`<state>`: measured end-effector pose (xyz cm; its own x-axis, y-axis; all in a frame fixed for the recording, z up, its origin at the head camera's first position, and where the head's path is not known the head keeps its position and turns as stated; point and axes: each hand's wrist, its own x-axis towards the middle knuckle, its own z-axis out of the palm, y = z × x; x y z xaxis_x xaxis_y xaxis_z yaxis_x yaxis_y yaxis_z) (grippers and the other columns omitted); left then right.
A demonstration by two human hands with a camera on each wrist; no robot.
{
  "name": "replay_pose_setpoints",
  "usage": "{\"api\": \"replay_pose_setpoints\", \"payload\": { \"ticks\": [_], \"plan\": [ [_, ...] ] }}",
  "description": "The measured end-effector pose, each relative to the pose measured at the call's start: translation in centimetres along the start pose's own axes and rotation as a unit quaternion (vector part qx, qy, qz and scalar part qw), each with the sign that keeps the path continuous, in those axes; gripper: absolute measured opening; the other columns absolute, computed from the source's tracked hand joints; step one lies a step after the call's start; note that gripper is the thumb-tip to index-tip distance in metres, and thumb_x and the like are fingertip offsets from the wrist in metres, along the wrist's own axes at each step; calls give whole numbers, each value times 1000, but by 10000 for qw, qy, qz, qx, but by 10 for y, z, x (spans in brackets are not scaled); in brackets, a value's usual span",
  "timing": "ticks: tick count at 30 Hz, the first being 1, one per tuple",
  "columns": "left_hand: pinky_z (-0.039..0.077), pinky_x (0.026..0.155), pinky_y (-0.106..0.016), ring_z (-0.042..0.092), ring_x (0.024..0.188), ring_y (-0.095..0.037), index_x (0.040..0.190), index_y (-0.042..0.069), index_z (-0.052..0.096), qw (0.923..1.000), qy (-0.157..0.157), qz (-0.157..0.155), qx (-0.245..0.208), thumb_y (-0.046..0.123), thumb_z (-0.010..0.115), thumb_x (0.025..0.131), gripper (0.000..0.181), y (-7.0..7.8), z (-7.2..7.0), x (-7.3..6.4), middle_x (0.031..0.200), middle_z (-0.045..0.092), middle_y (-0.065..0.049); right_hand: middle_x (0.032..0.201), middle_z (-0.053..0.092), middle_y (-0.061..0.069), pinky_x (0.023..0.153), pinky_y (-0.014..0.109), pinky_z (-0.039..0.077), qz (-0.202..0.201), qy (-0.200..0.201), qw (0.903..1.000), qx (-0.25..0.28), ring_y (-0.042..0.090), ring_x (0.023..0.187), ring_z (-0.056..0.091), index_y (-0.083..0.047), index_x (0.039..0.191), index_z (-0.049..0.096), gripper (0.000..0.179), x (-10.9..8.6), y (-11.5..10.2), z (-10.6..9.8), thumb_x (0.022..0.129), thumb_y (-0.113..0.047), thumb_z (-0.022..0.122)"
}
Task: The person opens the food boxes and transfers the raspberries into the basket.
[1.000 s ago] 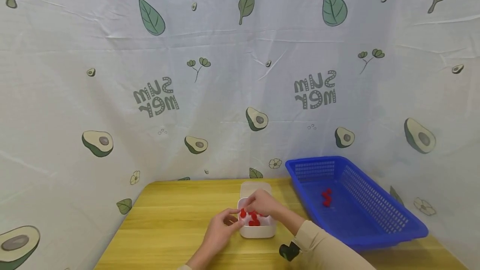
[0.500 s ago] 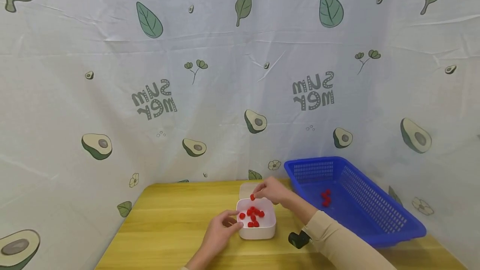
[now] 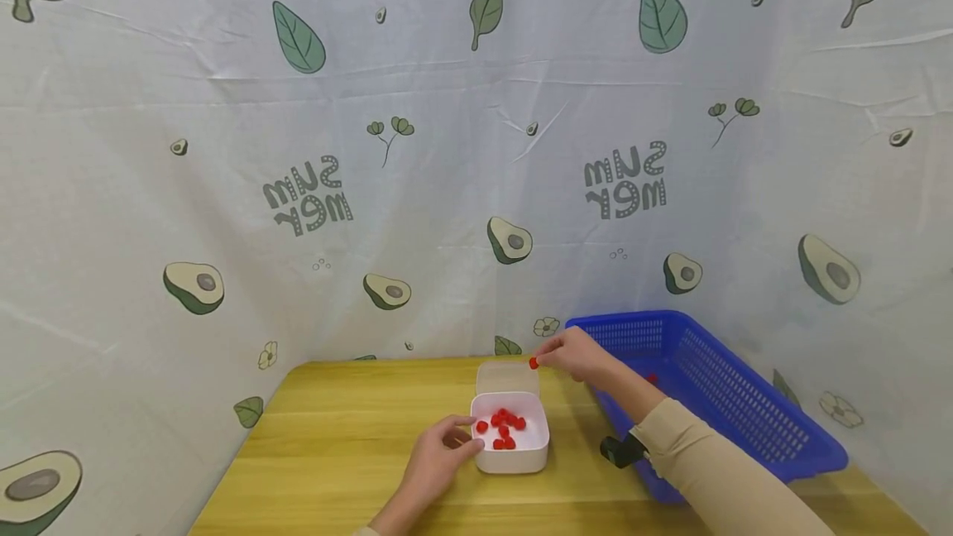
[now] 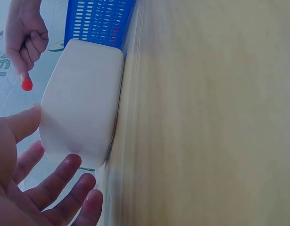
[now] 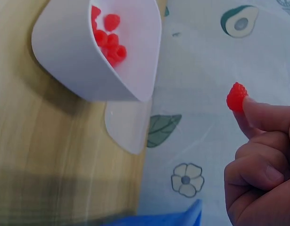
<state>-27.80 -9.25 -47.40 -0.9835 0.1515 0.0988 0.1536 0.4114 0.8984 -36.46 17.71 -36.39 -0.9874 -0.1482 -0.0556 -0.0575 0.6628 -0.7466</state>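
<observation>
Between thumb and forefinger my right hand (image 3: 579,354) pinches a red raspberry (image 5: 237,97), held in the air behind and to the right of the white box (image 3: 514,460). Its other fingers are curled in, as the right wrist view shows. Several more raspberries (image 3: 504,430) lie loose on the box floor. My left hand (image 3: 439,455) is at the box's left side, fingers spread and relaxed; thumb and forefinger are at the wall and rim. In the left wrist view the box (image 4: 83,94) shows only its outer wall, its inside hidden.
A blue plastic basket (image 3: 715,428) stands at the right, partly behind my right arm; a bit of red (image 3: 652,378) shows inside it. Behind the box lies a pale translucent lid (image 3: 508,377) on the wooden table (image 3: 357,420). A printed curtain (image 3: 447,147) hangs at the back.
My right hand has risen out of the box with a raspberry and moved right and back, towards the basket. The left hand has stayed beside the box.
</observation>
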Motion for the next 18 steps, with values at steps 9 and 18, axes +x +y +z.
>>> {"api": "replay_pose_setpoints", "payload": {
  "ticks": [9, 18],
  "plan": [
    [50, 69, -26, 59, 85, -17, 123, 15, 70, 10000, -23, 26, -10, 29, 78, 89, 38, -2, 0, -3, 95, 68, 2, 63, 43, -2, 45, 25, 27, 194, 117, 9995, 241, 11, 44, 24, -6, 110, 77, 24, -4, 9, -33, 92, -20, 71],
    [50, 70, -27, 59, 86, -17, 124, 16, 70, 10000, -17, -9, -38, 29, 77, 89, 38, 0, -1, -3, 96, 68, 2, 55, 32, -6, 46, 26, 28, 326, 194, 9987, 353, 10, 43, 26, 2, 118, 71, 31, -5, 22, -60, 94, -18, 69]
  ]
}}
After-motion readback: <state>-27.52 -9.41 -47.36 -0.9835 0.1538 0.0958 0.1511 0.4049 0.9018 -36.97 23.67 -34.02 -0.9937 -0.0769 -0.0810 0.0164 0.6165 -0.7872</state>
